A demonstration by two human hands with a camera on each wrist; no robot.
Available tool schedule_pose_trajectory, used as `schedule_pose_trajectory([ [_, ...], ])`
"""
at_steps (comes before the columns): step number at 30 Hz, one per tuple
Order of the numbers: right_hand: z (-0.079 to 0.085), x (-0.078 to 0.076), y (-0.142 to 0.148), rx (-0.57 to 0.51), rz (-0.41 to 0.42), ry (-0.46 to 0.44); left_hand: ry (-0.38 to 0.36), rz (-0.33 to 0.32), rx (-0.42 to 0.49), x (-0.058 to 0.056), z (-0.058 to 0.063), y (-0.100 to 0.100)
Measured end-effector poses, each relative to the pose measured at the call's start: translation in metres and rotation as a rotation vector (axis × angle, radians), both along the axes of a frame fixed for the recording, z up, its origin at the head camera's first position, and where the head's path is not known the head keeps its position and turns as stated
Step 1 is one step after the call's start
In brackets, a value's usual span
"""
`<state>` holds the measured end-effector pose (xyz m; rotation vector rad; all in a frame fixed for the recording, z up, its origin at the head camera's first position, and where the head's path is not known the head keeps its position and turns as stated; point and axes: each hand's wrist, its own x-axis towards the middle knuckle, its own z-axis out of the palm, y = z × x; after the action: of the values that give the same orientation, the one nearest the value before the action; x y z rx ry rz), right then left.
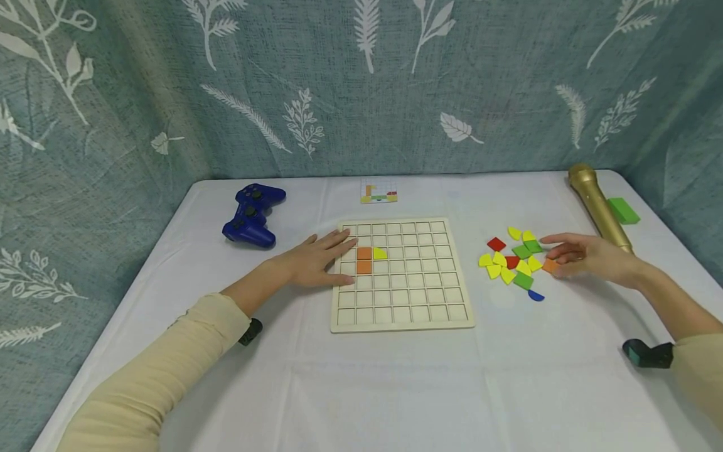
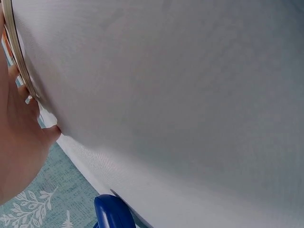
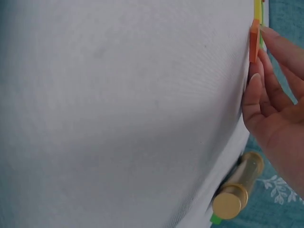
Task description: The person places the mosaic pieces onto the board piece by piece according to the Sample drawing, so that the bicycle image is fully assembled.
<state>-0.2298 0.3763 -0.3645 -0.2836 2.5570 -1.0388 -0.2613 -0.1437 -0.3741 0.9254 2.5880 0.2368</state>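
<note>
Right hand [image 1: 601, 258]: fingers touch flat, straight-edged orange tile [image 1: 550, 266]; cannot tell if gripped. Left hand [image 1: 317, 260]: fingers spread on pale gridded board [image 1: 421, 280].

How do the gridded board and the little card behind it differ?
The board is much larger than the card. The board bears two orange pieces and one yellow piece; the card's picture also shows green and red. The left hand touches the board, not the card. Both lie flat.

Grid board [image 1: 418, 284] on the table [image 1: 361, 389], with three tiles [image 1: 364, 267] in its far-left cells, card [image 1: 379, 198] behind, controller [image 1: 246, 220] left-rear, loose pieces [image 1: 511, 262] right, and microphone [image 1: 600, 210] right-rear beside a block [image 1: 624, 211], contact uncertain.
</note>
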Motion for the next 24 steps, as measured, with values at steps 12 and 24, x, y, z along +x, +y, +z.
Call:
schedule_pose_trajectory([
  [12,-0.0023,-0.0011,-0.0044,0.092,-0.004,0.029,-0.001,-0.002,0.002,-0.0005,-0.0016,-0.0006],
  [24,0.0004,-0.0029,-0.0002,0.129,-0.06,0.017,0.009,-0.01,-0.011,-0.0016,-0.0015,0.0002],
])
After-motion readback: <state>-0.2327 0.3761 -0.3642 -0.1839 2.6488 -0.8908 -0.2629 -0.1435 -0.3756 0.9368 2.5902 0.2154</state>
